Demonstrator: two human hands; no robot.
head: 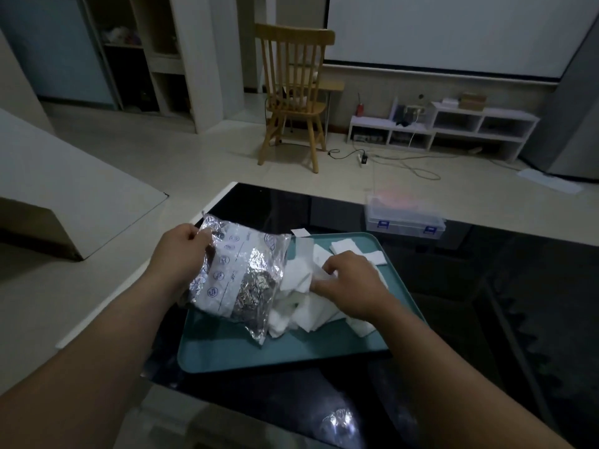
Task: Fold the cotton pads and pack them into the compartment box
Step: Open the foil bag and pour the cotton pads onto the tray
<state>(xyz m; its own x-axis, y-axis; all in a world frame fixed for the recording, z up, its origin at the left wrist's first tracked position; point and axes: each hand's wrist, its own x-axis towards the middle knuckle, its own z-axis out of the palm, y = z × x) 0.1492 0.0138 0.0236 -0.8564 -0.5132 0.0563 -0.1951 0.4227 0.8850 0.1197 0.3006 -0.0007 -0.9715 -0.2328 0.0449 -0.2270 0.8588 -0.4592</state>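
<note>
Gripping a crinkly bag (238, 273) at centre-left with the left hand (181, 246). Pinching cotton pads (299, 278) heaped on the teal tray (259, 354) (mid-frame) with the right hand (348, 286), well apart from the compartment box (405, 220) upper right.

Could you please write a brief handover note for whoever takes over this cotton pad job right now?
Left hand: grips the plastic bag by its top corner, over the tray.
Right hand: fingers curled into the cotton pads heaped on the tray, apparently pinching one.
Compartment box: at the table's far edge, apart from the tray, blurred; seems shut.
Done: pads are out on the tray; none visibly packed.
Left: set the bag aside, fold the pads, pack them into the box.
</note>
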